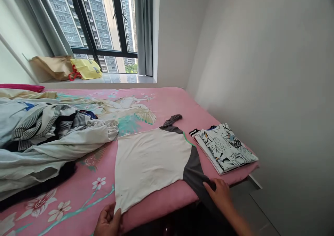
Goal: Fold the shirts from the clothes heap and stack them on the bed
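A long-sleeved shirt [151, 163] with a white body, dark grey sleeves and a green-edged neckline lies spread flat on the bed, its neckline turned to the right. My left hand [108, 219] pinches the near corner of its hem between thumb and fingers. On the right, my right hand [221, 193] is closed on the near grey sleeve [194, 170], whose end hangs over the bed's edge. The far sleeve [172, 122] lies bent and bunched. Just beyond my right hand sits a stack of folded shirts [227, 147], the top one white with a black print.
A large heap of rumpled clothes [60, 138] covers the left of the pink flowered bed sheet [167, 103]. A brown paper bag [53, 67] and a yellow bag [87, 69] rest on the windowsill. A bare wall [261, 72] runs along the right.
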Available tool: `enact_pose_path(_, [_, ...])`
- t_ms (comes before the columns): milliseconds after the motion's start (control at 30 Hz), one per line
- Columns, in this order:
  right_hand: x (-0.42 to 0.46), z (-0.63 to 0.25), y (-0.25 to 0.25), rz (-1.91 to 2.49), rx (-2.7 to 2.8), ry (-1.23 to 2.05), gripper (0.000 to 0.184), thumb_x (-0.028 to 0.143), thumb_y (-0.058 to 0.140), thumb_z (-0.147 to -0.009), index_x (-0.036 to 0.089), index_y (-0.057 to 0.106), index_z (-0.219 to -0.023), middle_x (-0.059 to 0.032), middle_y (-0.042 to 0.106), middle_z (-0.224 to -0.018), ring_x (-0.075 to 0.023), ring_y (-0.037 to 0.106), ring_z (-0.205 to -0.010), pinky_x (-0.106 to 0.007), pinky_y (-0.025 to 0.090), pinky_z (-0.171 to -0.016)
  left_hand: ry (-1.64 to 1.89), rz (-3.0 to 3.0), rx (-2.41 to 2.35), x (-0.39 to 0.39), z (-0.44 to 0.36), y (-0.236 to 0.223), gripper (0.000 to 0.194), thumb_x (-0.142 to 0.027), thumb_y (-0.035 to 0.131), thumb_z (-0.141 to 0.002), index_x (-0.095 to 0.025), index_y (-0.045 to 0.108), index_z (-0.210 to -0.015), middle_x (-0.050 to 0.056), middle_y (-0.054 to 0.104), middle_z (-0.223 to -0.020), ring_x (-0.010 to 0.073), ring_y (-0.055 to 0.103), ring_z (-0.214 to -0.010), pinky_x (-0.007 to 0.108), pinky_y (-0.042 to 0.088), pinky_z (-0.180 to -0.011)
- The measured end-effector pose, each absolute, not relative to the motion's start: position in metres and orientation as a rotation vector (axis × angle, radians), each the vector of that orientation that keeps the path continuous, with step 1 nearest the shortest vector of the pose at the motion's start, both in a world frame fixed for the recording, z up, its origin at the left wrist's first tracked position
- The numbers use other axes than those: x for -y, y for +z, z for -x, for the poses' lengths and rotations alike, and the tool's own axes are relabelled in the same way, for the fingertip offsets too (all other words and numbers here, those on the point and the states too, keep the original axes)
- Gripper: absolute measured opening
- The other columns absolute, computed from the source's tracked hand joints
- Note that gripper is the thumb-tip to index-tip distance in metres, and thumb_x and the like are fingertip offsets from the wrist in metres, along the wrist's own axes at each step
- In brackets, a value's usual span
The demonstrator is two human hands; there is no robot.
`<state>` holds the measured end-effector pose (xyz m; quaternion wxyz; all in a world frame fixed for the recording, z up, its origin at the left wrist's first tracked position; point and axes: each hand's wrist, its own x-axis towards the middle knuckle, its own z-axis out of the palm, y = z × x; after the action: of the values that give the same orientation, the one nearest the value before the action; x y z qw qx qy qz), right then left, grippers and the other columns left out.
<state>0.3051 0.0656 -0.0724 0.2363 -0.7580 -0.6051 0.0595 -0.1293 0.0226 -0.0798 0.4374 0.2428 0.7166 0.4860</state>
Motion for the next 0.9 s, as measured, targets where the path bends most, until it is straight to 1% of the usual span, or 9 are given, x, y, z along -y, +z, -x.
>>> enact_pose_path(67, [-0.048, -0.305, -0.074, 2.066, 1.649, 0.343, 0.042, 0.057, 0.040, -0.084, 0.021, 0.053, -0.066, -0.0058, 0.059, -0.068, -0.0217, 0.057, -0.067, -0.033, 0.045, -0.067, 1.175, -0.603, -1.809, -0.025, 0.134, -0.076, 0.051, -0.042, 0.063, -0.064, -0.024, 0.046, -0.109, -0.004, 0.063, -0.073, 0.0088, 0.048, -0.037, 0.022, 0.042, -0.036])
enact_pose_path(133, [-0.038, -0.301, -0.073, 2.023, 1.599, 0.520, 0.042, 0.054, 0.033, -0.087, 0.022, 0.046, -0.064, -0.0005, 0.054, -0.059, -0.0169, 0.052, -0.057, -0.027, 0.041, -0.058, 1.143, -0.622, -1.820, -0.025, 0.140, -0.071, 0.049, -0.040, 0.063, -0.062, -0.023, 0.048, -0.106, -0.002, 0.064, -0.076, 0.0081, 0.050, -0.039, 0.021, 0.042, -0.037])
enact_pose_path(333, [-0.021, -0.322, -0.087, 2.145, 1.644, 0.685, 0.037, 0.051, 0.037, -0.082, 0.022, 0.037, -0.059, 0.0023, 0.049, -0.052, -0.0152, 0.049, -0.051, -0.025, 0.032, -0.052, 0.896, -0.835, -1.923, -0.010, 0.154, -0.053, 0.056, -0.048, 0.056, -0.065, -0.021, 0.044, -0.113, -0.005, 0.059, -0.063, 0.0090, 0.037, -0.030, 0.023, 0.030, -0.029])
enact_pose_path(400, [-0.017, -0.333, -0.084, 2.170, 1.738, 0.698, 0.030, 0.046, 0.040, -0.081, 0.022, 0.041, -0.063, 0.0013, 0.054, -0.056, -0.0165, 0.052, -0.054, -0.025, 0.032, -0.052, 0.773, -0.976, -2.010, -0.003, 0.157, -0.043, 0.050, -0.049, 0.054, -0.068, -0.021, 0.049, -0.110, -0.003, 0.062, -0.069, 0.0127, 0.050, -0.039, 0.026, 0.040, -0.037])
enact_pose_path(500, [-0.023, -0.329, -0.056, 2.164, 1.765, 0.615, 0.025, 0.043, 0.040, -0.083, 0.023, 0.049, -0.072, -0.0008, 0.060, -0.067, -0.0186, 0.056, -0.060, -0.027, 0.035, -0.054, 0.670, -1.310, -2.218, -0.003, 0.158, -0.025, 0.038, -0.047, 0.056, -0.072, -0.022, 0.059, -0.100, 0.002, 0.066, -0.083, 0.0206, 0.064, -0.073, 0.033, 0.052, -0.064])
enact_pose_path(633, [-0.059, -0.262, -0.003, 1.772, 1.767, 0.612, 0.025, 0.041, 0.037, -0.089, 0.024, 0.055, -0.088, -0.0030, 0.065, -0.086, -0.0185, 0.060, -0.079, -0.028, 0.044, -0.071, 0.932, -1.788, -2.111, -0.034, 0.119, -0.012, 0.026, -0.035, 0.046, -0.082, -0.021, 0.063, -0.096, 0.005, 0.067, -0.095, 0.0200, 0.064, -0.090, 0.034, 0.052, -0.082])
enact_pose_path(733, [-0.094, -0.191, 0.006, 1.402, 1.862, 0.591, 0.025, 0.029, 0.035, -0.090, 0.020, 0.057, -0.098, -0.0065, 0.064, -0.099, -0.0179, 0.058, -0.095, -0.030, 0.044, -0.087, 0.912, -2.154, -1.775, -0.065, 0.068, -0.016, 0.033, -0.019, 0.036, -0.087, -0.021, 0.065, -0.102, 0.006, 0.066, -0.108, 0.0166, 0.060, -0.105, 0.032, 0.048, -0.093])
enact_pose_path(800, [-0.110, -0.160, -0.005, 1.214, 2.087, 0.608, 0.028, 0.023, 0.036, -0.088, 0.019, 0.058, -0.104, -0.0081, 0.062, -0.109, -0.0178, 0.055, -0.106, -0.032, 0.041, -0.095, 0.717, -2.366, -1.634, -0.073, 0.048, -0.025, 0.037, -0.019, 0.040, -0.086, -0.021, 0.059, -0.117, 0.007, 0.059, -0.125, 0.0201, 0.052, -0.119, 0.040, 0.043, -0.101])
enact_pose_path(900, [-0.116, -0.160, -0.027, 1.174, 2.434, 0.596, 0.037, 0.023, 0.045, -0.084, 0.019, 0.055, -0.119, -0.0086, 0.052, -0.131, -0.0219, 0.043, -0.124, -0.042, 0.029, -0.107, 0.419, -2.571, -1.524, -0.061, 0.057, -0.042, 0.054, -0.032, 0.051, -0.083, -0.024, 0.042, -0.135, 0.007, 0.045, -0.141, 0.0275, 0.038, -0.131, 0.055, 0.031, -0.106])
